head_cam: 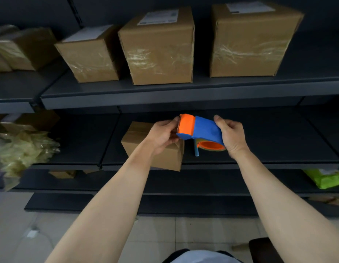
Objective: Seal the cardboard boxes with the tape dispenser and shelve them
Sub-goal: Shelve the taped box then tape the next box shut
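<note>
I hold a blue and orange tape dispenser (200, 130) in front of the middle shelf. My right hand (232, 135) grips its blue body beside the tape roll. My left hand (163, 134) pinches the orange front end of the dispenser with thumb and fingers. Behind and below my left hand a small cardboard box (170, 156) sits on the middle shelf (241, 161), partly hidden by the hand. Three taped cardboard boxes stand on the upper shelf (127, 95): a left one (89, 56), a middle one (159, 48) and a right one (250, 40).
More boxes (22, 50) sit at the far left of the upper shelf. A heap of crumpled clear plastic (22, 149) lies at the left of the middle shelf. A green packet (324, 178) lies on the lower shelf at right. Tiled floor lies below.
</note>
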Demonstrator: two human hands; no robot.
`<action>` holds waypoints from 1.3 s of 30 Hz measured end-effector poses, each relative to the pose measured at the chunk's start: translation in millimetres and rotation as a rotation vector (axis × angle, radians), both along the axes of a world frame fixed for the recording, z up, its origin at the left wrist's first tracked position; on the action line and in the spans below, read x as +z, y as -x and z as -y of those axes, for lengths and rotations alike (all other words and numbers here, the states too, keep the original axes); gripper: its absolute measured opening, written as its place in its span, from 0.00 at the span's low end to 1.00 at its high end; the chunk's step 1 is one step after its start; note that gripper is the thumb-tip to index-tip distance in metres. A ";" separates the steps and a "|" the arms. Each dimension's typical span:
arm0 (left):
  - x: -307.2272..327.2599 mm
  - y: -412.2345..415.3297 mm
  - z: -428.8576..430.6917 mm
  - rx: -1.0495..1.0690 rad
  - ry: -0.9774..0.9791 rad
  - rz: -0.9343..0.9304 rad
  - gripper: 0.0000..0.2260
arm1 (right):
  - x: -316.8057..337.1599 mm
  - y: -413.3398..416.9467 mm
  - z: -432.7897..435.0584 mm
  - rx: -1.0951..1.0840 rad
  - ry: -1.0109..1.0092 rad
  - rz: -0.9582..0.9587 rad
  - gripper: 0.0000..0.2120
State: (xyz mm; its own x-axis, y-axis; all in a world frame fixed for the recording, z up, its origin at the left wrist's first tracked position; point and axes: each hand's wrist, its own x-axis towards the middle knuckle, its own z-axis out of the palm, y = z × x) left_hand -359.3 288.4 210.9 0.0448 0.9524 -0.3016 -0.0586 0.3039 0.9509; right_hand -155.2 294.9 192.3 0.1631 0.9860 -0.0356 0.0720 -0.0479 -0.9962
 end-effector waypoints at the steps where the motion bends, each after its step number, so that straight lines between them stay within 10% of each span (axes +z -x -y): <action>1: -0.5 0.6 -0.8 0.008 -0.002 0.039 0.11 | 0.7 1.5 -1.0 0.008 0.001 0.008 0.17; 8: -1.7 -1.7 -6.8 0.090 0.081 0.366 0.10 | 5.3 5.0 -11.6 0.019 -0.013 0.066 0.17; 28: -13.8 60.3 -26.5 0.268 0.290 0.175 0.14 | -2.9 -50.9 -22.4 0.083 0.088 0.414 0.19; 39: -27.3 58.3 -43.0 0.244 0.129 -0.643 0.15 | -0.7 -32.0 -24.6 0.105 0.120 0.576 0.23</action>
State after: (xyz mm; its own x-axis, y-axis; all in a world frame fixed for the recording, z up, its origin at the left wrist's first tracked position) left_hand -417.6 331.4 183.5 -0.3913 0.8671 -0.3084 0.4222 0.4669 0.7770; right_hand -123.2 319.5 191.6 0.0915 0.9924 -0.0823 0.6092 -0.1212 -0.7837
